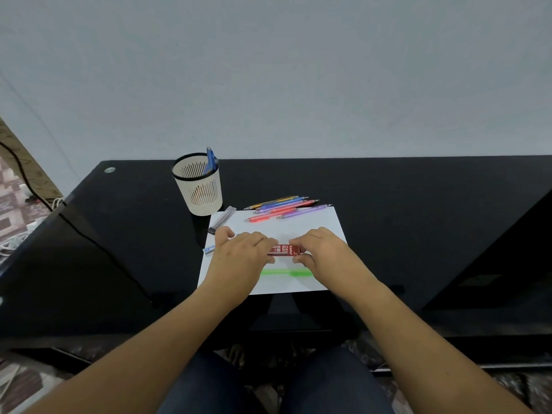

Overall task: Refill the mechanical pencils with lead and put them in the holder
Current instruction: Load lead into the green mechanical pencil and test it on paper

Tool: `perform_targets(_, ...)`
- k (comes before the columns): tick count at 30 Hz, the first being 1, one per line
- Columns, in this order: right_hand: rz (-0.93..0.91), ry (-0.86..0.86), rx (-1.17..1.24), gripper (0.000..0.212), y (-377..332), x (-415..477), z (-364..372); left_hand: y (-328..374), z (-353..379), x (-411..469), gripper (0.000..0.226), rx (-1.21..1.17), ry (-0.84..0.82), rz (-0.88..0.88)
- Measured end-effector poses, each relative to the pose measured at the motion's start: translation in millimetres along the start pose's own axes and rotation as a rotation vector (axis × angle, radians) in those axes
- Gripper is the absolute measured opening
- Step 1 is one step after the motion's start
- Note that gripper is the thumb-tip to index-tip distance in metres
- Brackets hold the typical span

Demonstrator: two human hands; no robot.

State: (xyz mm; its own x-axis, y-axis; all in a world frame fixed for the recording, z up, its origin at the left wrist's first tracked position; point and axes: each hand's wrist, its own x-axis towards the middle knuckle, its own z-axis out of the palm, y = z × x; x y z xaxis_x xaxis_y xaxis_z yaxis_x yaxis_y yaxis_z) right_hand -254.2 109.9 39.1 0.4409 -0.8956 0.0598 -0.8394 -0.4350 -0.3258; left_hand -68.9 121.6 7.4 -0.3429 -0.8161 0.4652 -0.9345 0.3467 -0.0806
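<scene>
Over the middle of the paper, I had both hands on one small thing. The left hand (242, 252) was curled round one end of the red lead case (285, 250), and the right hand (321, 249) pinched the other end between thumb and fingertips. Neither hand held anything else. The case read as light, hard plastic, slick on its printed faces, so the grip belonged on the narrow ends where I already was. I couldn't tell which end carried the cap. The leads inside would be brittle and quick to scatter, so I judged a gentle tip, low over the sheet, to be the safe way.

Just below the hands, the green pencil (286, 273) lay flat on the sheet of paper (298, 224), apart from the others. It was a slim, stiff barrel, likely to roll, best taken at mid-barrel. The loose pencils (283, 207) sat bunched at the far edge of the sheet. A clear case (222, 219) lay across the far left corner, and a small blue case (209, 249) lay at the left edge beside my left hand.

Beyond those stood the holder (200, 189), upright on the black tabletop (418, 204) with one blue pencil (211, 159) leaning inside. The clear case lay in the line between the hands and the holder. A cable (104, 249) ran well off to the left.
</scene>
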Motion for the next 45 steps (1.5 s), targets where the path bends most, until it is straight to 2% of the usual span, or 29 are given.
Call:
perform_targets(11,0.028,-0.1,-0.013,0.039,0,6,-4,0,5,0,0.038,-0.027,-0.051,-0.025)
perform_targets(20,0.087,-0.298,-0.123,0.037,2,30,-2,-6,12,-4,0.037,-0.021,-0.074,-0.027)
perform_targets(24,0.069,-0.111,-0.095,0.036,7,25,11,-9,14,-4,0.032,-0.018,-0.019,-0.043)
perform_targets(27,0.1,0.052,0.047,0.04,8,15,13,-8,6,-1,0.033,0.029,-0.092,-0.079)
perform_targets(31,0.164,0.168,-0.014,0.049,12,9,16,-12,6,-1,0.04,-0.033,-0.153,-0.097)
perform_targets(37,0.157,0.166,-0.092,0.033,13,6,22,-19,10,-4,0.04,0.019,-0.07,-0.042)
perform_targets(45,0.121,0.176,-0.058,0.029,7,9,25,-24,13,-5,0.045,0.031,0.046,0.027)
